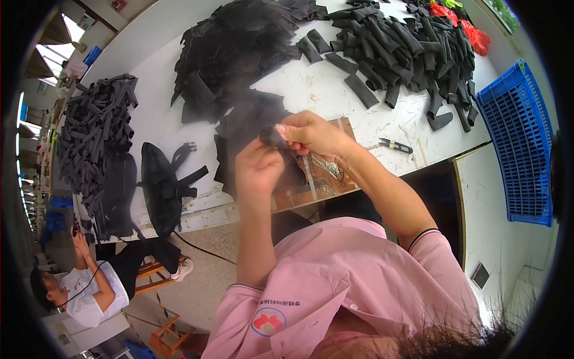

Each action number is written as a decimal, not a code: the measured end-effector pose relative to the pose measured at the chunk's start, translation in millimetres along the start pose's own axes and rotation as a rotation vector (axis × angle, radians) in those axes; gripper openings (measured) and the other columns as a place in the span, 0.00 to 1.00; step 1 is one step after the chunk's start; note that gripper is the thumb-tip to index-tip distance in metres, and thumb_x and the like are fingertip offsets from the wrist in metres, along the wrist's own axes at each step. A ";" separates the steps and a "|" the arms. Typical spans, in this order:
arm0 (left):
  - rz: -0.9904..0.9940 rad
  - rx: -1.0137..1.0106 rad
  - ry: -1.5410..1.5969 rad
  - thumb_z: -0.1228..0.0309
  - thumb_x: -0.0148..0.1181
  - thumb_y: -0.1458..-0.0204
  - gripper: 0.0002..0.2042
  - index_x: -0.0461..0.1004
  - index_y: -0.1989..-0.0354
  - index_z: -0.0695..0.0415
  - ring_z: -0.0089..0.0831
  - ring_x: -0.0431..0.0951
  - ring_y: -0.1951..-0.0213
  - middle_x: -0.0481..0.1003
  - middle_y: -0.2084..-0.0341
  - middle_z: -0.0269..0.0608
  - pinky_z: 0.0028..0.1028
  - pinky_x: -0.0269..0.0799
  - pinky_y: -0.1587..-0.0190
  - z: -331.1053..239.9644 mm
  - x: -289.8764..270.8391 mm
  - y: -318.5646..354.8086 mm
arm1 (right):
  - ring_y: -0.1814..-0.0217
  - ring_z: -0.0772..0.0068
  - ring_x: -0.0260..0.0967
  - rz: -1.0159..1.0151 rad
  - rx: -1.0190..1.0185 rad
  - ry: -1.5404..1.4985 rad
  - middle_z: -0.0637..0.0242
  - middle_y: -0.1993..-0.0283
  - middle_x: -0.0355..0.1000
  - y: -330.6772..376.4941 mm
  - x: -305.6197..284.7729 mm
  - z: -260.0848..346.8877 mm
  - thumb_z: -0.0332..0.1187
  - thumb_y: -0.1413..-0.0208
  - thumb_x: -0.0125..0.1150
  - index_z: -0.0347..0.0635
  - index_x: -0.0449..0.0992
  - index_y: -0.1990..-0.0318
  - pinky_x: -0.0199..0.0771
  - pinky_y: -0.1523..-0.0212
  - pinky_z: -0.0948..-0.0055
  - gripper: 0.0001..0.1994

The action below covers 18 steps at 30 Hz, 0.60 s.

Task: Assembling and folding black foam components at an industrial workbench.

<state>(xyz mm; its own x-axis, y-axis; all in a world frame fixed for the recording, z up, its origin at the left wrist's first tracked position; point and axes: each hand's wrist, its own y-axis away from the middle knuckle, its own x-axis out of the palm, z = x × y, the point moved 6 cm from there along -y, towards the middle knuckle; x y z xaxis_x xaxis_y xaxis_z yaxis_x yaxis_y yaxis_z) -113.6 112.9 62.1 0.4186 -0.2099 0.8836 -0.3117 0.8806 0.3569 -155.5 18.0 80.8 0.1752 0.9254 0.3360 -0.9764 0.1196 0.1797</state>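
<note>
Pinching black fabric piece (272,138) between left hand (260,166) and right hand (312,135), frame centre; looks mid-shaping, likely needs steady two-handed grip next.

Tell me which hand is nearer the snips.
Right. The right hand is to the left of the snips, not touching them; the left hand is farther left, beyond the right hand.

Your left hand (261,169) and right hand (315,135) hid much of the small black piece (273,137), which looked blurred between your fingertips. Your right hand also covered part of the brown board (336,186). The upper edge cut off the black fabric heap (236,48). The dark object (76,229) at the co-worker's hands (81,243) was too small to tell.
</note>
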 end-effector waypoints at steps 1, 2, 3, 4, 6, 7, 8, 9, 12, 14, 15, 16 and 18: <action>-0.020 0.035 -0.118 0.79 0.38 0.45 0.09 0.66 0.67 0.72 0.13 0.55 0.93 0.65 0.84 0.37 0.14 0.48 0.89 1.5 -8.5 -0.2 | 0.83 0.84 0.53 -0.030 0.019 -0.040 0.74 0.82 0.60 3.6 -4.1 -8.2 0.43 0.46 0.59 0.40 0.68 0.79 0.52 0.83 0.84 0.18; -0.027 0.074 -0.228 0.80 0.40 0.46 0.08 0.67 0.67 0.72 0.13 0.54 0.92 0.66 0.84 0.36 0.13 0.48 0.89 3.6 -15.5 0.7 | 0.83 0.84 0.53 -0.040 0.024 -0.084 0.74 0.82 0.60 7.6 -7.5 -14.4 0.43 0.46 0.59 0.40 0.68 0.79 0.52 0.84 0.84 0.18; -0.110 0.141 -0.351 0.80 0.42 0.46 0.07 0.67 0.66 0.71 0.13 0.54 0.92 0.67 0.83 0.36 0.13 0.48 0.88 2.9 -24.3 3.2 | 0.83 0.84 0.54 -0.105 0.073 -0.105 0.73 0.82 0.60 11.1 -13.1 -22.3 0.43 0.46 0.59 0.40 0.68 0.79 0.52 0.84 0.84 0.18; -0.097 0.219 -0.445 0.80 0.45 0.47 0.05 0.68 0.66 0.68 0.14 0.54 0.91 0.69 0.80 0.36 0.14 0.48 0.87 5.2 -26.1 7.0 | 0.83 0.84 0.54 -0.108 0.085 -0.154 0.73 0.82 0.60 11.5 -12.7 -26.2 0.44 0.46 0.59 0.40 0.69 0.78 0.53 0.84 0.84 0.18; -0.002 0.208 -0.519 0.80 0.46 0.47 0.05 0.68 0.64 0.66 0.14 0.54 0.90 0.70 0.78 0.36 0.15 0.48 0.87 14.9 -16.6 15.1 | 0.82 0.84 0.55 0.005 0.036 -0.185 0.74 0.82 0.60 12.0 -7.4 -21.4 0.44 0.46 0.59 0.41 0.69 0.78 0.54 0.83 0.84 0.17; -0.045 0.215 -0.569 0.80 0.46 0.46 0.05 0.68 0.63 0.66 0.15 0.54 0.90 0.70 0.78 0.36 0.16 0.48 0.87 17.9 -13.0 18.5 | 0.82 0.84 0.55 -0.013 0.055 -0.175 0.74 0.82 0.60 11.2 -9.5 -18.3 0.43 0.46 0.59 0.41 0.69 0.78 0.54 0.82 0.85 0.17; -0.015 0.308 -0.691 0.78 0.47 0.46 0.07 0.66 0.60 0.64 0.15 0.53 0.90 0.70 0.76 0.37 0.16 0.48 0.86 19.4 -3.7 25.0 | 0.81 0.85 0.56 0.039 0.035 -0.078 0.75 0.81 0.62 10.2 -7.2 -11.5 0.42 0.46 0.59 0.41 0.70 0.77 0.55 0.80 0.85 0.16; 0.060 0.449 -0.869 0.80 0.47 0.46 0.11 0.62 0.54 0.65 0.13 0.53 0.89 0.70 0.75 0.38 0.16 0.48 0.86 21.0 9.2 34.2 | 0.80 0.86 0.56 0.132 -0.070 -0.074 0.76 0.81 0.62 8.9 -3.1 1.6 0.42 0.46 0.59 0.41 0.70 0.77 0.56 0.80 0.86 0.15; 0.230 0.774 -1.260 0.83 0.48 0.46 0.19 0.56 0.46 0.63 0.10 0.53 0.87 0.73 0.71 0.43 0.13 0.47 0.87 35.6 26.9 57.1 | 0.78 0.87 0.57 0.279 -0.247 0.047 0.77 0.80 0.63 10.6 1.2 22.7 0.41 0.45 0.58 0.41 0.72 0.74 0.57 0.78 0.86 0.14; 0.205 0.761 -1.246 0.82 0.49 0.46 0.18 0.56 0.47 0.63 0.10 0.53 0.87 0.73 0.70 0.43 0.12 0.47 0.87 34.3 17.0 54.9 | 0.78 0.87 0.57 0.246 -0.183 0.093 0.77 0.80 0.62 8.7 -1.8 14.4 0.42 0.45 0.57 0.41 0.72 0.75 0.57 0.78 0.85 0.14; 0.217 0.761 -1.236 0.82 0.50 0.46 0.18 0.57 0.47 0.63 0.10 0.53 0.87 0.73 0.70 0.44 0.12 0.47 0.87 30.3 12.3 51.8 | 0.79 0.86 0.57 0.256 -0.222 0.088 0.77 0.80 0.62 6.8 -1.1 11.7 0.42 0.45 0.57 0.40 0.72 0.75 0.57 0.79 0.85 0.14; 0.089 0.726 -1.224 0.80 0.52 0.46 0.16 0.59 0.49 0.62 0.10 0.54 0.87 0.73 0.69 0.41 0.13 0.49 0.86 21.8 0.3 43.6 | 0.80 0.86 0.56 0.130 -0.167 0.286 0.76 0.82 0.61 4.3 -5.6 -0.7 0.44 0.44 0.57 0.41 0.71 0.76 0.56 0.80 0.84 0.16; 0.041 0.456 -1.028 0.78 0.52 0.46 0.13 0.63 0.52 0.62 0.10 0.54 0.87 0.73 0.70 0.38 0.14 0.50 0.86 11.4 -18.7 28.8 | 0.80 0.85 0.57 0.109 -0.091 0.110 0.76 0.80 0.62 4.9 -6.9 -23.2 0.42 0.43 0.54 0.40 0.71 0.73 0.59 0.78 0.83 0.14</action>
<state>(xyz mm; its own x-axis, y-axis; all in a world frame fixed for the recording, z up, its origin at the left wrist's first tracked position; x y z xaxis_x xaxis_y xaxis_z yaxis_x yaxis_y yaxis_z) -140.2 137.3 59.4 -0.4355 -0.6198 0.6528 -0.6797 0.7019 0.2130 -164.4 20.5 57.9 0.0580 0.9678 0.2451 -0.9971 0.0442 0.0613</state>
